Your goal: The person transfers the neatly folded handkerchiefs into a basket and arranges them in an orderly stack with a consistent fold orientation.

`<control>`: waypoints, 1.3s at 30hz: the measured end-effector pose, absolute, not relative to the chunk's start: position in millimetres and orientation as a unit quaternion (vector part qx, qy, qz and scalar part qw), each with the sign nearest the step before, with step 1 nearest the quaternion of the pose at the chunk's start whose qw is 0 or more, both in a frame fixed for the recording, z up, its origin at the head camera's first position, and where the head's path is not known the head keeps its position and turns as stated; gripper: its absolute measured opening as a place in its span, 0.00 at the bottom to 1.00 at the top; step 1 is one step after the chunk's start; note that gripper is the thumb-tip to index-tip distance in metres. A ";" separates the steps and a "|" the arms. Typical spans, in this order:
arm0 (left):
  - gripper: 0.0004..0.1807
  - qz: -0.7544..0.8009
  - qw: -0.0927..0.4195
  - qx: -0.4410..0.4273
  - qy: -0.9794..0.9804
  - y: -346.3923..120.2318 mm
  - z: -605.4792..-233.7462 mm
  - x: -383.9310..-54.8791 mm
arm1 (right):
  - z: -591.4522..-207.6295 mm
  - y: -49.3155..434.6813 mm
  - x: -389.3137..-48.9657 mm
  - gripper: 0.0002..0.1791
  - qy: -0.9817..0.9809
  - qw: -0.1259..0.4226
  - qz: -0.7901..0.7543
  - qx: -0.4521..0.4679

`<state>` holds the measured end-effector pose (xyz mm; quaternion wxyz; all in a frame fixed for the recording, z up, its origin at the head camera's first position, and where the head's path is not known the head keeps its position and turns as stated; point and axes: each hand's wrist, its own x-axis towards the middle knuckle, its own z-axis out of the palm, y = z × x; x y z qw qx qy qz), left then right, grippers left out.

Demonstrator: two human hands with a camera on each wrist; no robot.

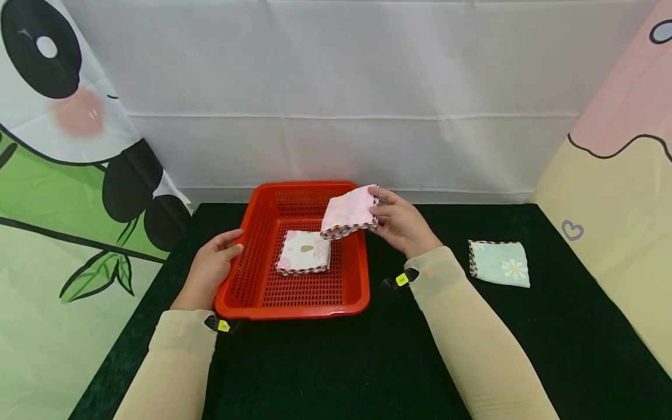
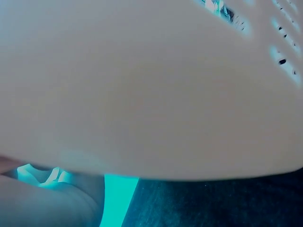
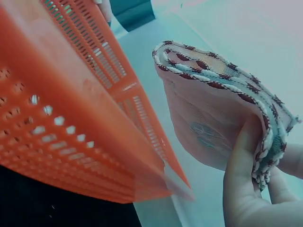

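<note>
Between its thumb and fingers my right hand (image 1: 403, 224) pinches a folded pink cloth (image 1: 347, 211) with a brown-checked edge. It holds the cloth raised above the right side of a red plastic basket (image 1: 294, 312). Several folded layers of the cloth (image 3: 203, 111) show in the right wrist view. My left hand (image 1: 207, 268) touches the left rim of the basket with its thumb and fingers. Inside the basket lies a folded white cloth (image 1: 303, 252) with pink spots. The basket's side (image 2: 156, 104) fills most of the left wrist view.
A folded mint-green cloth (image 1: 501, 265) with a white flower lies at the right on the dark green table cover (image 1: 336, 373). A white sheet (image 1: 336, 87) hangs behind the table. Printed cartoon sheets (image 1: 68, 192) stand at both sides.
</note>
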<state>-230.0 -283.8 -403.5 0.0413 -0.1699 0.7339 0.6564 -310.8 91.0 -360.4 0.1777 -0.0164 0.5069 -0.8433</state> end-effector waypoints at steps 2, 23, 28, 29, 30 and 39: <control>0.27 0.656 0.041 -0.167 0.735 -284.2 -404.0 -230.2 | -360.1 84.7 -309.9 0.31 0.513 0.179 -0.839 -0.020; 0.28 0.660 0.048 -0.155 0.733 -287.7 -404.4 -229.4 | -357.5 -4.4 -304.0 0.28 0.547 0.214 -0.809 -0.002; 0.27 0.651 0.044 -0.160 0.740 -287.1 -404.4 -230.0 | -365.9 -19.7 -305.4 0.29 0.551 0.227 -0.803 0.007; 0.27 0.650 0.044 -0.161 0.741 -286.8 -404.7 -229.9 | -367.6 -21.2 -305.7 0.29 0.557 0.230 -0.798 0.008; 0.27 0.651 0.045 -0.162 0.740 -286.4 -405.1 -230.0 | -369.0 -22.3 -305.6 0.30 0.560 0.234 -0.795 0.009; 0.28 0.660 0.044 -0.159 0.733 -283.7 -402.7 -228.3 | -371.9 -26.2 -307.8 0.30 0.590 0.256 -0.766 -0.002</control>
